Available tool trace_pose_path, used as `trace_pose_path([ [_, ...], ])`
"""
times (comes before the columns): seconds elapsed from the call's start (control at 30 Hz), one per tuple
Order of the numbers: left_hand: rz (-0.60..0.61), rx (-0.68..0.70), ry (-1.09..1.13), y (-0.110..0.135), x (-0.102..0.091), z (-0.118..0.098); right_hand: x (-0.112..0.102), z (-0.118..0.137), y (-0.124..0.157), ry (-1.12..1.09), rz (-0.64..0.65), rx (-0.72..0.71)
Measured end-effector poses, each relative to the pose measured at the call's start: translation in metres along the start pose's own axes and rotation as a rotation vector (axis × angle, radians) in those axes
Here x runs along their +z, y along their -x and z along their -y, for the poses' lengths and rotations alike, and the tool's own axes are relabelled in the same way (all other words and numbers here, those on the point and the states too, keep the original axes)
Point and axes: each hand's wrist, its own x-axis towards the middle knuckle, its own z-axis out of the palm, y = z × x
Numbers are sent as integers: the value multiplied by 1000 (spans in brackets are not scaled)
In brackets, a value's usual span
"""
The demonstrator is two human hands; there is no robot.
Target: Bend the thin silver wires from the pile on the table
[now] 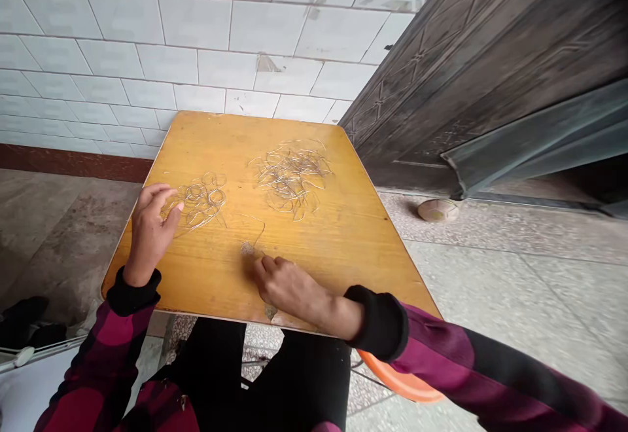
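My left hand [153, 230] is at the left side of the wooden table, its fingers curved and apart. Its fingertips reach the edge of a loose heap of thin, curled wires [203, 199]. Low over the table's front half, my right hand [287, 286] is closed, fingertips pointing down and hidden from view. A single thin bent wire [263, 229] runs toward those fingertips and seems to be pinched there. Beside them lies a small greyish patch [246, 248], too blurred to name. Farther back, a bigger tangle of similar wires [294, 173] is spread out.
The yellow wooden table [343, 242] stands against a white tiled wall [196, 19]. A dark carved door [441, 78] is at the right, with a rounded stone-like object [438, 209] at its foot. An orange stool [400, 379] shows under my right sleeve.
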Motion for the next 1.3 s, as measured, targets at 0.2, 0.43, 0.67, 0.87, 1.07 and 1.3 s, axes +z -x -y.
trace_pose_path([
  [0.2, 35, -20, 49, 8, -11, 2, 0, -21, -5, 30, -46, -76],
  [0.43, -20, -93, 129, 3, -43, 17, 13, -43, 10, -183, -220, 40],
  [0.67, 43, -89, 65, -7, -64, 49, 8, -74, 22, -381, -451, 276],
  [0.87, 220, -105, 36, -27, -59, 74, 25, -148, 5, -272, -504, 437],
  [1.07, 378, -51, 47, -51, -47, 83, 51, -186, -6, -289, -456, 512],
  [1.3, 537, 89, -57, -115, 8, 80, 49, -139, 1, -385, -597, 542],
])
